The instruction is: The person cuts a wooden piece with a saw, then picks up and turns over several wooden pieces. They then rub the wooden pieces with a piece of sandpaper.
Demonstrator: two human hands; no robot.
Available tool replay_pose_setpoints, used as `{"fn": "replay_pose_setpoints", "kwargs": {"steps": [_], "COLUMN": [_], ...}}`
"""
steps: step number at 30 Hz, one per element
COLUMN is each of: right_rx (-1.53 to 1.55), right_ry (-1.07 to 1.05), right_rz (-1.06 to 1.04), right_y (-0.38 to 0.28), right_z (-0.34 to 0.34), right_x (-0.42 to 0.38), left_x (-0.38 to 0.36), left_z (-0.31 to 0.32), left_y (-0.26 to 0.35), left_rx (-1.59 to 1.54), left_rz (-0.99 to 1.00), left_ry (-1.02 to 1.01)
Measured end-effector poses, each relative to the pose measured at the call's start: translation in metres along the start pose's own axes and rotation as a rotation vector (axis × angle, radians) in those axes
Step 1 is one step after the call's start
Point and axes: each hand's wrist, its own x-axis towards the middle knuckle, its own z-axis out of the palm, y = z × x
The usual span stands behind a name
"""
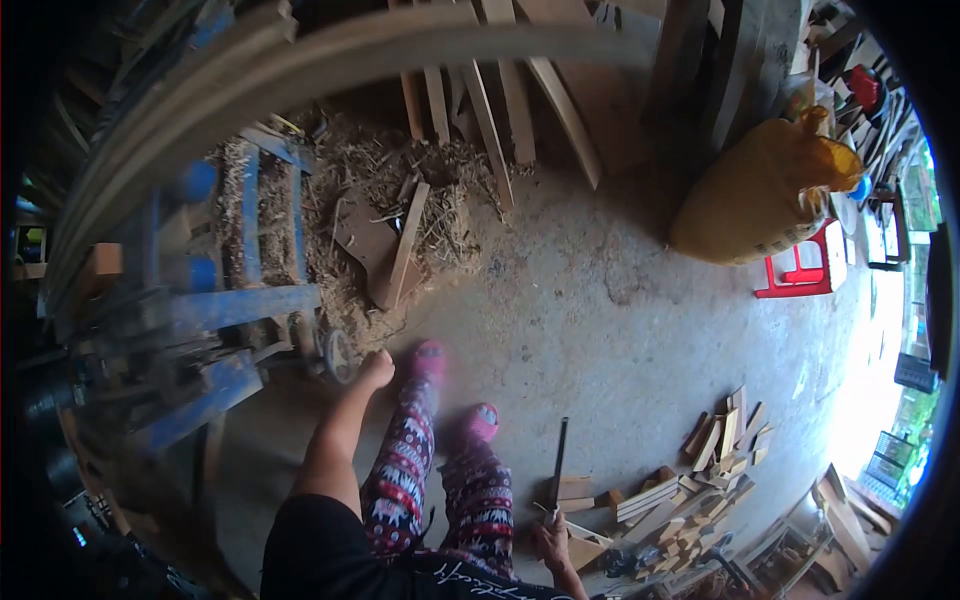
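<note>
My left hand [378, 369] is closed in a fist just right of a small handwheel [340, 356] on a blue machine [245, 305]. Whether the fingers grip a handle of the wheel is hidden. My right hand [551, 540], low in the view, is closed around the lower end of a long thin dark bar [561, 455], which points up and away from me. The machine and handwheel look smeared by motion.
Wood shavings [440, 210] and a loose board [405, 245] lie beyond the machine. Long planks [490, 130] lean behind them. A yellow sack [745, 200] stands near a red stool [805, 270]. Cut wood pieces [690, 515] are heaped at lower right.
</note>
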Motion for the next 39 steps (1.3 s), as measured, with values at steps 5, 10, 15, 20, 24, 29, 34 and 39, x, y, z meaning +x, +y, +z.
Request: {"fn": "replay_pose_setpoints", "kwargs": {"steps": [5,10,15,20,24,29,34,39], "right_rx": [-0.085,-0.247,-0.253,-0.150,-0.394,0.040,0.307,-0.087], "right_ry": [0.156,0.155,0.099,0.055,0.160,0.077,0.047,-0.006], "right_rz": [0.032,0.064,0.062,0.045,-0.407,0.016,0.002,-0.063], "right_y": [0.060,0.072,0.161,0.096,0.074,0.052,0.061,0.007], "right_z": [-0.015,-0.021,-0.040,-0.009,0.005,0.008,-0.003,-0.011], "right_x": [0.063,0.079,0.088,0.099,0.099,0.072,0.061,0.025], "left_x": [0.121,0.189,0.254,0.251,0.212,0.121,-0.010,-0.189], "left_z": [0.035,0.043,0.073,0.075,0.081,0.070,0.058,0.022], "left_y": [0.022,0.030,0.005,0.026,0.060,0.066,0.082,0.090], "left_rx": [-0.109,0.024,-0.007,-0.100,-0.505,-1.103,-1.731,-1.731], "left_rz": [-0.254,-0.398,-0.394,-0.318,-0.081,0.323,0.093,0.045], "left_ry": [0.110,0.334,0.415,0.267,0.401,0.018,-0.349,-0.384]}}
